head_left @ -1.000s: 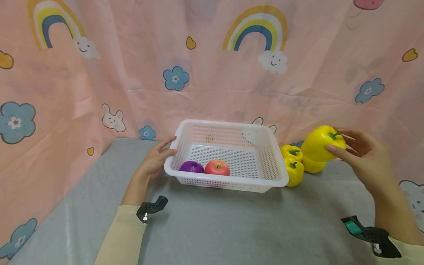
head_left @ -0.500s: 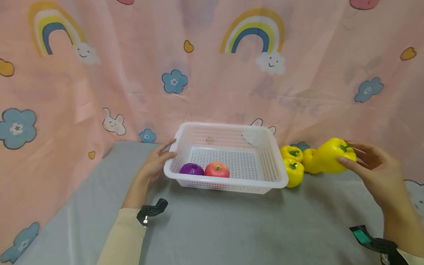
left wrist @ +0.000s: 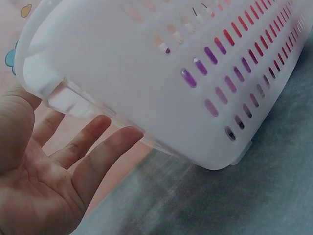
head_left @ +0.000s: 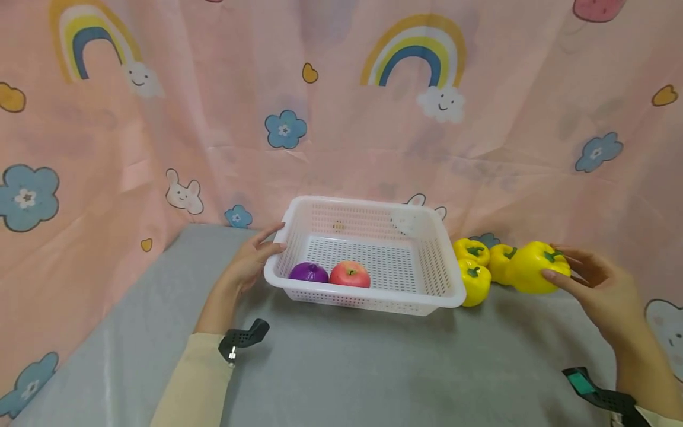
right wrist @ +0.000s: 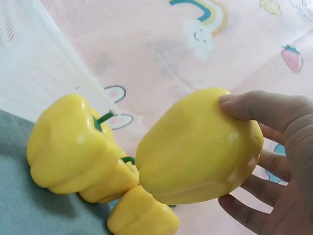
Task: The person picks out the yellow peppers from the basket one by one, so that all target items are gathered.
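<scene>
My left hand holds the left rim of a white plastic basket. In the left wrist view its fingers reach under the rim along the slotted end wall. Inside, at the basket's front left, a purple onion lies beside a red apple. My right hand grips a yellow bell pepper between thumb and fingers, at its stem end. That pepper is right of several other yellow bell peppers, such as one by the basket's right wall, and the right wrist view shows them behind it.
A grey cloth covers the table under everything. Behind it hangs a pink curtain printed with rainbows, flowers and rabbits, close behind the basket and the peppers.
My right hand has lowered the bell pepper and moved it to the right, down beside the other peppers. My left hand and the basket have stayed in place.
</scene>
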Available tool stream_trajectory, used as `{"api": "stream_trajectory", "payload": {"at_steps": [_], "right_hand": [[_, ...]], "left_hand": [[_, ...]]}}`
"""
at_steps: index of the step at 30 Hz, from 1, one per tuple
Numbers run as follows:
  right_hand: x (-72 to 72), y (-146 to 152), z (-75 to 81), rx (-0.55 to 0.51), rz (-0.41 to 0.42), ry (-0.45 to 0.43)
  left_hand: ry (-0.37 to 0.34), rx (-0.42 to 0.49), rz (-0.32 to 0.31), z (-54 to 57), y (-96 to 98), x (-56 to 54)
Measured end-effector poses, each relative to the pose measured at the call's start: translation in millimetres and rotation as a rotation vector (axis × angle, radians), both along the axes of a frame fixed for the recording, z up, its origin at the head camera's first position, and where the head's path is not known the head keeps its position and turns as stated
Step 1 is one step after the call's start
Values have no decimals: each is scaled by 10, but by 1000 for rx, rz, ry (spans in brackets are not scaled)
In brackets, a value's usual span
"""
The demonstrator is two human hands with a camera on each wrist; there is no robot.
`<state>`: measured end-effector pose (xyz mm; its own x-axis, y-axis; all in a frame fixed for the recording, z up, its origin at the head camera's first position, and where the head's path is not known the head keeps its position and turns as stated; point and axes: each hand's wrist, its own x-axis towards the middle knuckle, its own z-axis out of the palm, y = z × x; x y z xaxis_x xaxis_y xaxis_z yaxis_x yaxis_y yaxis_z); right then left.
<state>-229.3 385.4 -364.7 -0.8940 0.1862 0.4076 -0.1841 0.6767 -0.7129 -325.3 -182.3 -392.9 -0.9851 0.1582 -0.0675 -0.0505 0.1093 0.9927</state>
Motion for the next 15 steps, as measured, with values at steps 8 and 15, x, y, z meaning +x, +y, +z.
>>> {"api": "stream_trajectory", "payload": {"at_steps": [8, 15], "right_hand": [[-52, 79, -128, 4, 51, -49], [-89, 141, -207, 1, 130, -86]], "left_hand": [[-18, -9, 7, 2, 8, 9], [-16, 2, 8, -16, 3, -7]]}}
